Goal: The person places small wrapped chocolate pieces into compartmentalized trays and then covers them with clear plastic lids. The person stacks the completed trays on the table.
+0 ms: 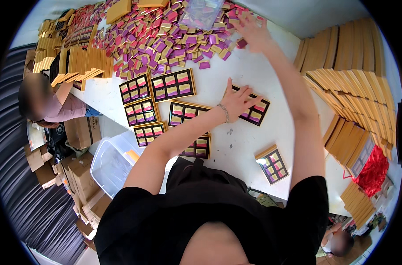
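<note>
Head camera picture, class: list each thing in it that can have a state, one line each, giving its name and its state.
Left hand: open, flat on a tray.
Right hand: open, fingers spread over the wrapped sweets.
Tray under the left hand: partly filled.
Trays in front of it: filled, uncovered.
Small box with window: closed, near the table edge.
Wrapped sweets: loose, in a heap.
Gold lids: stacked in rows.
Clear tub: open.

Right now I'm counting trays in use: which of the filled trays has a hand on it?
The tray farthest right in the row, under the left hand; the other trays lie untouched.
</note>
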The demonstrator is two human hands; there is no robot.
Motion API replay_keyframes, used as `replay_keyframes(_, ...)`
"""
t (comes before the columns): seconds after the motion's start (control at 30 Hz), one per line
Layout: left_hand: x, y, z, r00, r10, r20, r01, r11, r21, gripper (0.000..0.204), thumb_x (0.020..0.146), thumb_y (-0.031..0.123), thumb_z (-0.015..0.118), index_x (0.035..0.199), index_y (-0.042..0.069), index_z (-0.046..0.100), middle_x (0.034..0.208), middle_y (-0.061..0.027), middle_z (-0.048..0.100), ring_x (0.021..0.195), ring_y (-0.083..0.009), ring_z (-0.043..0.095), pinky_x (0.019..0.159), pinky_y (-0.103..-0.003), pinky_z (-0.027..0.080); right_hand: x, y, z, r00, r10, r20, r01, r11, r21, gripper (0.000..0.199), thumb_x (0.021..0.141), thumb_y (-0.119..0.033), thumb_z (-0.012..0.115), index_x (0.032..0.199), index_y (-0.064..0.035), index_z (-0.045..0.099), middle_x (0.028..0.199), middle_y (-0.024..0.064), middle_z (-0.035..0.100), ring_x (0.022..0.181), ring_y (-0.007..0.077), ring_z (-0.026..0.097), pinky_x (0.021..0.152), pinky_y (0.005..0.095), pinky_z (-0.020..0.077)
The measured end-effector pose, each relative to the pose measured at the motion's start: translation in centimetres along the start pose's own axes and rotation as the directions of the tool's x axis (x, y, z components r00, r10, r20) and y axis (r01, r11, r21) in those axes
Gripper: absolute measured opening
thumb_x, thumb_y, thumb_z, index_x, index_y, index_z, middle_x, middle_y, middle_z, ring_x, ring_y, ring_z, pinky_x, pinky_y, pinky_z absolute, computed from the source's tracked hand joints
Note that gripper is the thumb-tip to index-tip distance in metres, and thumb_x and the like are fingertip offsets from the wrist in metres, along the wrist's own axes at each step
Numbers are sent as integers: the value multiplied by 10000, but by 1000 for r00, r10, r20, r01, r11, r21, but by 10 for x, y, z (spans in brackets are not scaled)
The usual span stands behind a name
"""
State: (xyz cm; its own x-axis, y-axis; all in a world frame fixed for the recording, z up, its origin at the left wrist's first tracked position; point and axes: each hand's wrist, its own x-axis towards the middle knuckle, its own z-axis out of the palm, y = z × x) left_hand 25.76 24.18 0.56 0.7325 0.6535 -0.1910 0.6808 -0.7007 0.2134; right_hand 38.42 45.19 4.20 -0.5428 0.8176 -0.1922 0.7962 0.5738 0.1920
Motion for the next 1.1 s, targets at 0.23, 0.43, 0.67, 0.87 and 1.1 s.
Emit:
replay_keyframes(0.23, -39, -11, -4, 879, -474, -46, 286, 603, -745, 942, 751, 291, 723, 1475, 79, 160, 1464, -207, 294, 1353, -323, 316, 1036, -533, 281, -25, 16, 37, 955, -199, -221, 177, 978, -115, 1055, 540, -283, 781, 1459, -184, 273, 1383, 225, 395, 1295, 321, 383, 1006, 616, 311)
replay_keyframes(0.43, -66, -40, -18, 754, -634, -172, 39, 304, -952, 865, 773, 253, 755, 1441, 18, 258, 1383, -171, 457, 1269, -299, 460, 1023, -366, 394, -198, -54, 2, 967, 94, -235, 136, 588, 797, 904, 573, -240, 768, 1396, -91, 424, 1430, 151, 334, 1213, 292, 392, 991, 435, 356)
replay_keyframes(0.67, -67, 6, -65, 961, -266, 75, 109, 113, -988, 297, 748, 60, 745, 995, 22, 586, 698, -25, 618, 656, -91, 598, 612, -245, 492, -294, -79, -28, 980, 188, 71, -101, 159, 982, 975, 665, -514, 747, 1422, -55, 338, 1359, 188, 441, 1259, 331, 408, 1006, 470, 370)
replay_keyframes(0.87, -68, 36, -29, 794, -447, 413, 288, -322, -902, 210, 840, 137, 702, 869, 94, 498, 722, -17, 612, 601, -99, 585, 525, -225, 489, -304, -128, -40, 977, 210, 44, -207, 867, 453, 1102, 587, -498, 814, 1471, -215, 220, 1468, 183, 251, 1312, 391, 287, 938, 694, 279)
replay_keyframes(1.1, -42, -30, 24, 637, -759, 137, 283, 64, -957, 599, 939, 477, 507, 1351, 53, 418, 1230, -78, 556, 1172, -181, 491, 862, -328, 469, -271, -127, 42, 950, 308, -60, -217, 782, 584, 1110, 529, -408, 859, 1453, -208, 277, 1387, 170, 314, 1294, 382, 300, 990, 660, 259)
